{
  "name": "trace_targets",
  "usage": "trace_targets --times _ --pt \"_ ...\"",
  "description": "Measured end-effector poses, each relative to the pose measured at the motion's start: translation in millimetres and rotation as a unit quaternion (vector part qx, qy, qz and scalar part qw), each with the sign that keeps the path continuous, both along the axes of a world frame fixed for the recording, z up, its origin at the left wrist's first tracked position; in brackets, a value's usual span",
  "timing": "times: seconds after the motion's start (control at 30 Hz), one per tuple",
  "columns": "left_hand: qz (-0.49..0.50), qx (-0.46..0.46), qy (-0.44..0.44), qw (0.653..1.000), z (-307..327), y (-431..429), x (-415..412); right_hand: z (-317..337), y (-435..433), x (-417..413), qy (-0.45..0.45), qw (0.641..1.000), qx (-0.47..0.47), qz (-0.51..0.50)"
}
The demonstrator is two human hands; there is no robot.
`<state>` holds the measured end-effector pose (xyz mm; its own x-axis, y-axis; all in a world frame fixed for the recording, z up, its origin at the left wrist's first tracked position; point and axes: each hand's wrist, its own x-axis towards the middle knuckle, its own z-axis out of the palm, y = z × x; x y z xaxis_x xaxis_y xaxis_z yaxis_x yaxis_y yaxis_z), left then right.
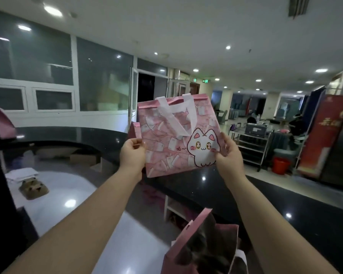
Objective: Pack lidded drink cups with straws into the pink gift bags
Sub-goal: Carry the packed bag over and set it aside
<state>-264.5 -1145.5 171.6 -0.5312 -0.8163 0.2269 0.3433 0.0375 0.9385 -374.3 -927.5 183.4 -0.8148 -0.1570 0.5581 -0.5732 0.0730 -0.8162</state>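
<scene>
- Left grip [133, 153]: thumb and fingers pinch the left side edge of the pink gift bag [172, 139], about halfway up that edge.
- Right grip [229, 153]: fingers pinch the opposite side edge, beside the printed cat face.
- Pink gift bag: held in the air between the two grips, flat and unopened, printed face toward the camera. Its white handles [178, 115] hang folded down over that face.
- Key relation: the bag's mouth lies above both grips, its base below them. The mouth-to-base axis stands near upright, tilted slightly. Both grips are equally near, one on each side, so spreading the mouth probably requires one grip to move upward.
- Counter [265, 194]: dark and glossy, below and behind the bag's base.
- Second pink bag [202, 244]: below the held bag, mouth open, cut off by the lower frame edge.
- Not in view: no cups, lids or straws. The contents of the second bag are too dark to make out.
</scene>
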Motion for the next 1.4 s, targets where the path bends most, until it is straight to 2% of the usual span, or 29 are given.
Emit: trace_targets --times 0.07,0.1,0.13,0.23,0.37,0.47,0.6,0.67,0.73,0.8,0.97,1.07,1.27,1.4 --pt "0.021 -0.012 0.010 1.000 -1.8 2.8 -29.9 -3.4 -11.4 -30.9 0.017 0.968 0.220 -0.116" --pt "0.030 -0.021 0.016 0.999 -6.1 5.7 -43.9 -9.7 -18.0 -40.1 0.003 0.953 0.273 -0.127" --pt "0.034 -0.026 0.021 0.999 -12.3 9.8 -57.0 -19.5 -25.0 -47.2 -0.020 0.953 0.286 -0.100" --pt "0.019 -0.028 0.017 0.999 -40.7 25.1 -95.7 -61.9 -41.8 -59.8 -0.107 0.967 0.225 0.051" --pt "-0.039 -0.033 -0.022 0.998 -88.8 41.1 -139.5 -114.7 -54.5 -76.8 -0.231 0.952 0.143 0.138" --pt "-0.110 -0.054 -0.065 0.990 -121.4 37.7 -162.0 -138.8 -60.3 -93.3 -0.293 0.937 0.132 0.136" --pt "-0.249 -0.147 -0.075 0.954 -145.5 13.8 -178.2 -143.8 -63.1 -120.6 -0.333 0.933 0.093 0.097" --pt "-0.238 -0.190 -0.057 0.951 -150.3 -11.2 -185.4 -136.7 -67.5 -127.7 -0.345 0.931 0.094 0.076" --pt "-0.168 -0.226 -0.040 0.959 -153.6 -42.4 -197.4 -128.4 -75.8 -129.7 -0.350 0.929 0.106 0.052" --pt "-0.155 -0.238 -0.038 0.958 -154.0 -68.6 -210.6 -125.2 -87.7 -128.8 -0.330 0.937 0.112 0.003" --pt "-0.320 -0.236 -0.057 0.916 -138.3 -82.0 -247.7 -133.0 -124.2 -132.4 -0.247 0.958 0.042 -0.138" --pt "-0.317 -0.245 -0.054 0.915 -138.8 -79.4 -258.9 -140.8 -138.6 -136.5 -0.209 0.957 0.044 -0.195" --pt "-0.288 -0.263 -0.073 0.918 -158.0 -91.2 -251.8 -154.5 -142.8 -141.6 -0.198 0.955 0.036 -0.219" --pt "-0.214 -0.300 -0.068 0.927 -161.5 -104.6 -242.8 -158.0 -156.2 -147.9 -0.205 0.953 0.046 -0.217"
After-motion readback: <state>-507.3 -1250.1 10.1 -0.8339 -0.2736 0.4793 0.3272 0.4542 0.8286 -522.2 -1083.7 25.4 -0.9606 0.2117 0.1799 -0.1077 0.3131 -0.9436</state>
